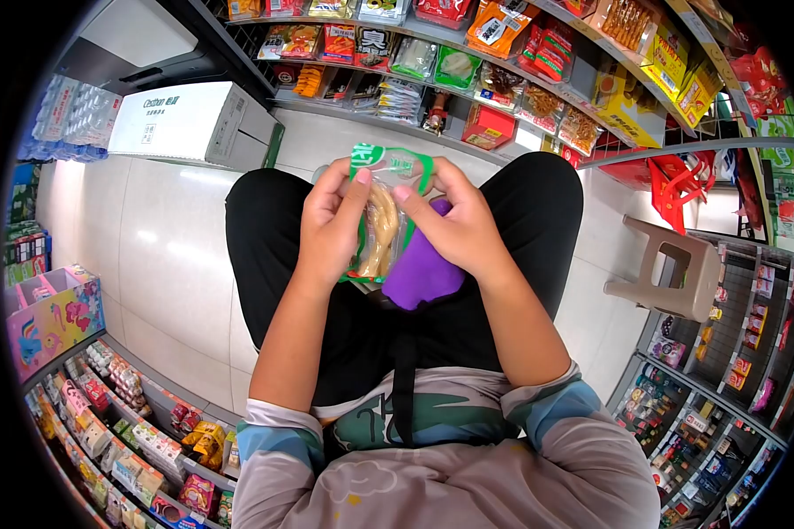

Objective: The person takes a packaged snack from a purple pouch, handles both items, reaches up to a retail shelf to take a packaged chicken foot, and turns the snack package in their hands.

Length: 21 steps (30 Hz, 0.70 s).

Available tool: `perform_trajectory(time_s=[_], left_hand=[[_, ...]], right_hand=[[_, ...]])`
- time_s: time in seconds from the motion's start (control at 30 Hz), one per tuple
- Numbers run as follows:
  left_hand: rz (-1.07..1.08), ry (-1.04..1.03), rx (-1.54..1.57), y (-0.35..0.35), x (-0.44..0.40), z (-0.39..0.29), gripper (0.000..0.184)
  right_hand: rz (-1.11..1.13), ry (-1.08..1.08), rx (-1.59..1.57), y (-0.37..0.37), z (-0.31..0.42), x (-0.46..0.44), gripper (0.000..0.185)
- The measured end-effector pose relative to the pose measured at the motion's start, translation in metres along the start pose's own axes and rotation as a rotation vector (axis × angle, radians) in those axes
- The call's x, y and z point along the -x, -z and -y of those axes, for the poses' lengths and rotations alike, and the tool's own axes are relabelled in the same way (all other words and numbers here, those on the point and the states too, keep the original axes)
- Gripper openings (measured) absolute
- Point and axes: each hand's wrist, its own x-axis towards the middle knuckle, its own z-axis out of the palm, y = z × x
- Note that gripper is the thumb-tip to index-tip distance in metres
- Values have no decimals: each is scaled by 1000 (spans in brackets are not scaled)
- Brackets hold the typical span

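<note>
A clear snack packet with green edges (382, 231) is held up over my lap, with pale brown food showing inside. My left hand (333, 216) grips its left side, thumb on the front near the top. On the right side my right hand (454, 216) pinches the packet near its upper part, thumb on the front. A purple cloth (425, 269) lies below and beside my right hand, against the packet's right edge; whether the hand holds it too I cannot tell.
Shelves of packaged snacks (423, 66) stand ahead. A white carton (185, 123) is at the upper left, a beige plastic stool (670, 273) at the right. More shelves of goods (132, 423) stand at the lower left and lower right.
</note>
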Motion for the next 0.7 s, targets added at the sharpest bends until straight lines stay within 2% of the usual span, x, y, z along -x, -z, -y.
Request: perform_trajectory(time_s=[0.07,0.2,0.47,0.53,0.7], left_hand=[[-48,-6,18,0,-1,0,20],[-77,30,44,2,-2,-3,20],[-6,85,93,3,-1,-1,22],[94,168,-29,7,-1,-1,22],[116,136,37,2,0,1,23]], right_hand=[[134,7,138,2,-13,-1,28],[210,-56,223,3,-11,3,35],[172,-132,-111,2,5,4,19],[154,-132,-105,3,1,4,18],[132,-105,-96,4,2,4,16]])
